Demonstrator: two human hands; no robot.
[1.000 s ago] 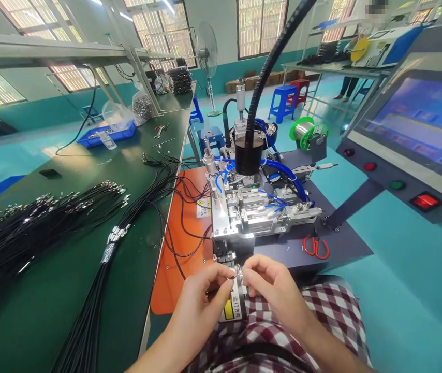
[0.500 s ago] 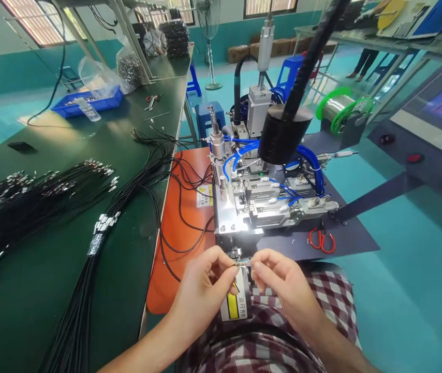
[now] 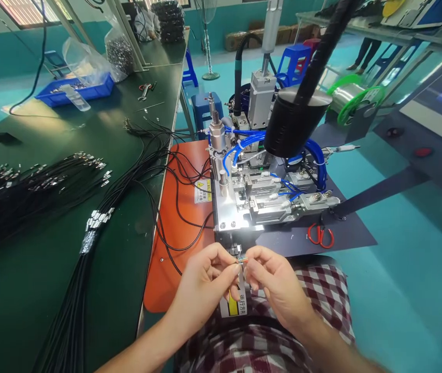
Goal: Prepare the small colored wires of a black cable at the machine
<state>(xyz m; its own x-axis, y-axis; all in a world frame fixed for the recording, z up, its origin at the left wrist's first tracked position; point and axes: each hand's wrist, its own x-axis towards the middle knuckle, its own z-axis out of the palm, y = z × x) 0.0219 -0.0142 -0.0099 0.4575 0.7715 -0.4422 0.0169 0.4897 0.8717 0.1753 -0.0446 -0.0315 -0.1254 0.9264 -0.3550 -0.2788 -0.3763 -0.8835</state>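
My left hand (image 3: 207,282) is closed in a pinch, thumb against forefinger, on the end of a thin cable. Short coloured wires (image 3: 242,260) stick out of that end toward the right. My right hand (image 3: 275,277) meets them, its thumb and forefinger pinched at the wire tips. Both hands are just in front of the metal bench machine (image 3: 236,212), over a label with a yellow patch (image 3: 233,305). Most of the held cable is hidden by my left hand. Black cables (image 3: 178,233) hang over the orange board (image 3: 170,290) beside it.
Red-handled scissors (image 3: 321,235) lie on the machine's dark base at right. A tied cable bundle (image 3: 89,241) and loose cables (image 3: 50,189) cover part of the green table (image 3: 128,269). A black cylinder (image 3: 294,122) on an arm overhangs the machine. Behind it is a wire spool (image 3: 355,101).
My right hand has moved slightly left and now touches the coloured wires, closing the gap between the hands. My left hand keeps its pinch. The head view has shifted a little.
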